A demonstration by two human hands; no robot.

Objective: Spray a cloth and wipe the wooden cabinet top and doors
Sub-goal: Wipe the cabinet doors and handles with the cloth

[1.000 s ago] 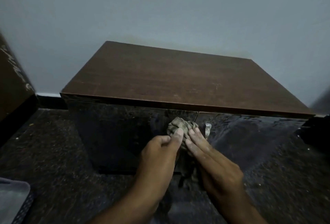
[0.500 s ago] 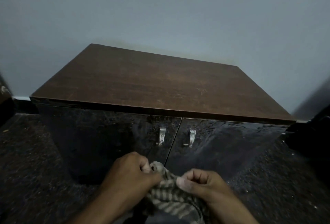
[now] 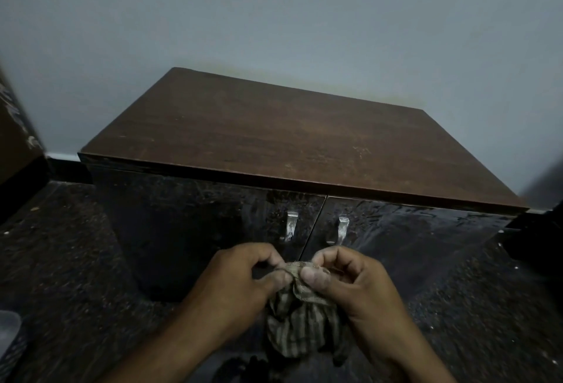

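A low wooden cabinet stands against the wall; its brown top (image 3: 292,144) is bare and scuffed. Its two dark glossy doors, the left door (image 3: 195,224) and the right door (image 3: 405,230), are shut, each with a small metal handle (image 3: 291,225) near the middle seam. A striped grey-brown cloth (image 3: 300,327) hangs in front of the doors, below the handles. My left hand (image 3: 240,282) and my right hand (image 3: 350,279) pinch its top edge together, thumbs almost touching. No spray bottle is in view.
Dark speckled floor (image 3: 61,260) spreads on both sides of the cabinet. A brown piece of furniture (image 3: 15,138) stands at the left edge, a dark object (image 3: 536,236) at the right edge. Something pale and blurred (image 3: 9,327) sits at the lower left.
One second ago both hands pressed the bunched cloth on the door seam by the handles. They have pulled back off the doors and now hold the cloth up by its top edge.
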